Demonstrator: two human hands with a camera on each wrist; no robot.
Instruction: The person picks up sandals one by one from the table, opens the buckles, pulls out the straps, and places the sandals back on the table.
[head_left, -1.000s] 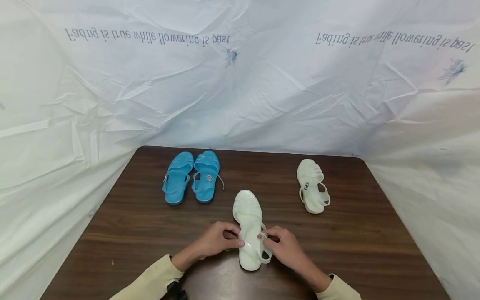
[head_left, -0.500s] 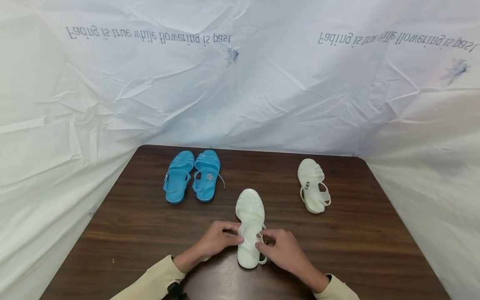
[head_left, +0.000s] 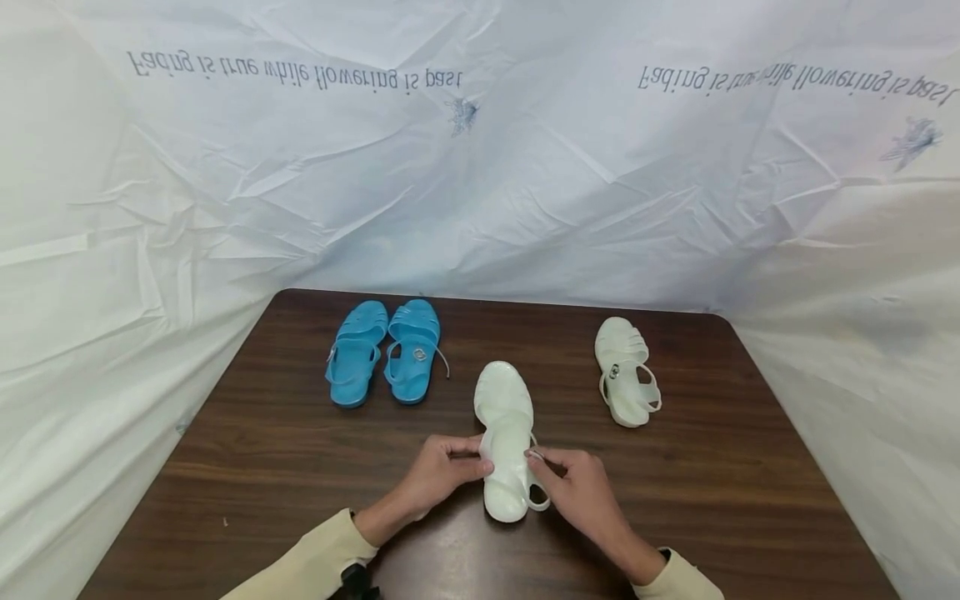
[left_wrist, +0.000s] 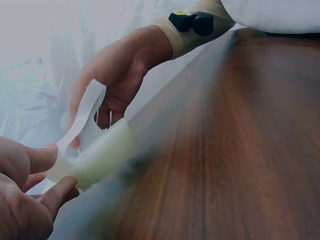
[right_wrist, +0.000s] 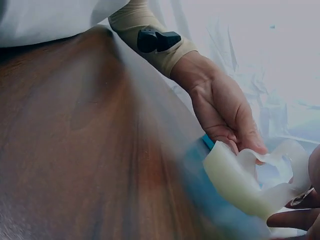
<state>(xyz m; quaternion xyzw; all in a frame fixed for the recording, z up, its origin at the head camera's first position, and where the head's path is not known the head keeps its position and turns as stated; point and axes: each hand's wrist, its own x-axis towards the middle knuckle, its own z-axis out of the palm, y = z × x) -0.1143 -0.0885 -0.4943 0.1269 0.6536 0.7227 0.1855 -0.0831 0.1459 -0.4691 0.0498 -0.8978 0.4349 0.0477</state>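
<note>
Two hands on one white sandal (head_left: pixel 506 433), gripped from either side at mid-length over the near part of the brown table (head_left: pixel 300 467). Left hand (head_left: pixel 442 473) curled round the sandal's left edge, thumb on top and fingers underneath, as seen from the left wrist. Right hand (head_left: pixel 577 492) pinching the thin ankle strap (head_left: pixel 537 492) at the sandal's right side, fingers bent round it. Heel end raised and tilted off the tabletop in both wrist views, toe pointing away from the person. Cream sleeves (head_left: pixel 315 558) reaching back from both wrists.

Beyond the grip and to its right, well apart, a second white sandal (head_left: pixel 624 371) lying flat with its strap buckled. Beyond the grip and to its left, a pair of blue sandals (head_left: pixel 384 352) side by side, just touching, toes toward the far edge; a loose strap end trailing from the right one of the pair. Past the table on all sides, a crumpled white plastic sheet (head_left: pixel 525 167) with printed lettering, upside down. No box, tray or other container visible on the table.
</note>
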